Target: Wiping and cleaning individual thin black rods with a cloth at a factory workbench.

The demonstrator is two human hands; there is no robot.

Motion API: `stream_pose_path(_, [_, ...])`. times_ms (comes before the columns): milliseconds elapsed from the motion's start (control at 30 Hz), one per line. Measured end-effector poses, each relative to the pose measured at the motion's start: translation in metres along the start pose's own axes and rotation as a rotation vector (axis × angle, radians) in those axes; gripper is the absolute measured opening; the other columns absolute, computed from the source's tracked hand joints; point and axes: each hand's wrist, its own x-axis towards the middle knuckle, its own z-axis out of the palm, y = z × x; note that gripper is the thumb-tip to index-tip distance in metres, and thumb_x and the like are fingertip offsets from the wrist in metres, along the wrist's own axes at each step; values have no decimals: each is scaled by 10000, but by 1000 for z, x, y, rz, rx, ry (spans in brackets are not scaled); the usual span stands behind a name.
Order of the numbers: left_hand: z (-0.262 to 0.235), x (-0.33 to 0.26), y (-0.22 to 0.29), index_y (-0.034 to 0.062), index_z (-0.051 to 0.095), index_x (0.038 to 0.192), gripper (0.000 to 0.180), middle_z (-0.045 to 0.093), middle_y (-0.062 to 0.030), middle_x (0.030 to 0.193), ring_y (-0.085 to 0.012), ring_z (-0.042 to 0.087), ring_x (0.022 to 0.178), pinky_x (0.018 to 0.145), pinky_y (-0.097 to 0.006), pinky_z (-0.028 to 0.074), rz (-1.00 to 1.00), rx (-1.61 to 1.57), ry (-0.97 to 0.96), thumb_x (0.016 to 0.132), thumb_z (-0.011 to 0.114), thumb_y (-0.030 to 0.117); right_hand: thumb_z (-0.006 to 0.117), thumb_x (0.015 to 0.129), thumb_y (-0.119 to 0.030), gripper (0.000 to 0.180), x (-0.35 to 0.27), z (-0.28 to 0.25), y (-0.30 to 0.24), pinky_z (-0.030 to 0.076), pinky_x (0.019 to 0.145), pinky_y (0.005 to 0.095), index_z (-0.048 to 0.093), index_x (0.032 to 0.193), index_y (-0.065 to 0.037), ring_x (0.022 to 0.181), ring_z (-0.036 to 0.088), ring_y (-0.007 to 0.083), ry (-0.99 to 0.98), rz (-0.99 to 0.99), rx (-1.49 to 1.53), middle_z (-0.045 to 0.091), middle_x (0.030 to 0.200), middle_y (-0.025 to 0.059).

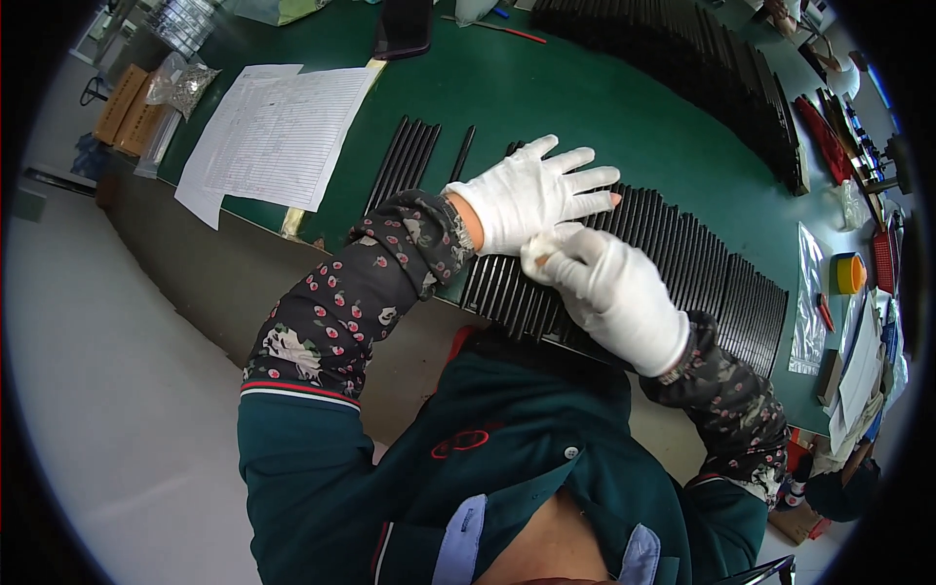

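A long row of thin black rods (702,258) lies side by side along the near edge of the green table. My left hand (536,195), in a white glove, rests over the left end of this row with its fingers spread. My right hand (624,297), also gloved, is closed on a small wad of white cloth (537,255). The wad presses against the rods just beside the left palm. Several similar rods (402,161) lie together further left, and a single rod (463,153) lies between them and my left hand.
Printed sheets (283,136) overhang the table's left edge. A dark phone (403,29) lies at the back. Stacked black rods (673,58) fill the far right. Yellow tape (850,275), a plastic bag (808,302) and papers (858,370) sit along the right side.
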Motion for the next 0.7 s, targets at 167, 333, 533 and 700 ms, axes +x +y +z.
stream_pose_path(167, [0,-4,-2,158,436,1396,540,354,-71,1492,-282,344,1368,1110,-503,283,5,0,11,906,516,369,563,879,-162,165,-21,0,-39,521,491,305,586,989,-42,643,625,201,-424,-220,40,565,756,80])
stream_pose_path(333, [0,1,-3,143,424,1401,562,360,-80,1484,-294,344,1367,1112,-496,283,16,37,-6,897,537,365,579,864,-131,122,-14,-2,15,522,522,362,619,954,-59,640,620,258,-30,81,-104,591,788,93])
stream_pose_path(533, [-2,-3,-3,145,412,1410,579,343,-80,1498,-292,341,1369,1114,-498,278,11,29,-23,893,543,371,585,896,-201,148,-25,-15,-7,498,440,322,631,956,-74,525,586,225,-164,22,267,528,658,82])
stream_pose_path(700, [-5,0,-2,142,402,1416,578,334,-83,1506,-287,332,1376,1118,-495,270,2,37,-57,900,533,366,533,907,-162,154,-40,-5,-15,548,580,329,624,985,-66,727,648,257,-147,14,323,621,863,89])
